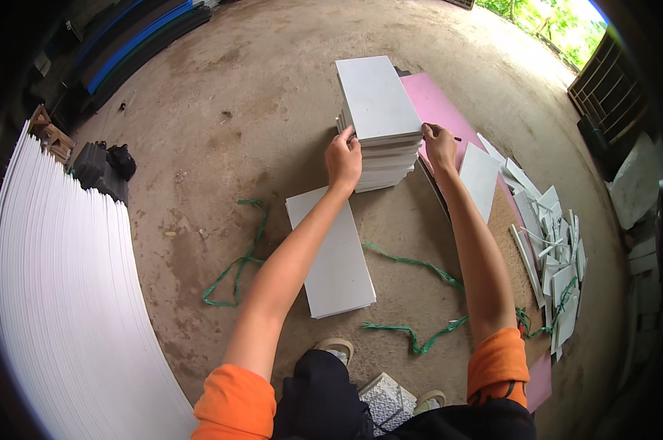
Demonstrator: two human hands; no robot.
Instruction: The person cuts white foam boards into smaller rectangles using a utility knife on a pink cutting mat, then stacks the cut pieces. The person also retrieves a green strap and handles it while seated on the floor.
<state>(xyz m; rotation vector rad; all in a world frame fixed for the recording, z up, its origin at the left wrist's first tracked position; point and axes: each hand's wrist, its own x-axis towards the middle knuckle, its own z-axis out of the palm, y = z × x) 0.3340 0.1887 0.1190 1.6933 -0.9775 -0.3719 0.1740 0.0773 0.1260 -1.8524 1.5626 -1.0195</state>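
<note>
A tall stack of white rectangular boards (pixel 382 155) stands on the floor ahead of me, its lower layers slightly uneven. My left hand (pixel 344 159) is closed at the near left corner of the top white board (pixel 379 97). At the near right corner my right hand (pixel 440 147) pinches the edge of the same board. A thin dark stick, perhaps a pen (pixel 457 139), pokes out beside the right hand's fingers. Below my left forearm lies a low pile of similar boards (pixel 339 264), partly covered by the arm.
Green twine (pixel 412 260) trails over the concrete floor (pixel 192 176). On the right lie a pink sheet (pixel 437 103), a loose white board (pixel 480 180) and a heap of white offcuts (pixel 558 257). Many white sheets (pixel 67 293) stand packed at left, near a black bag (pixel 121 161).
</note>
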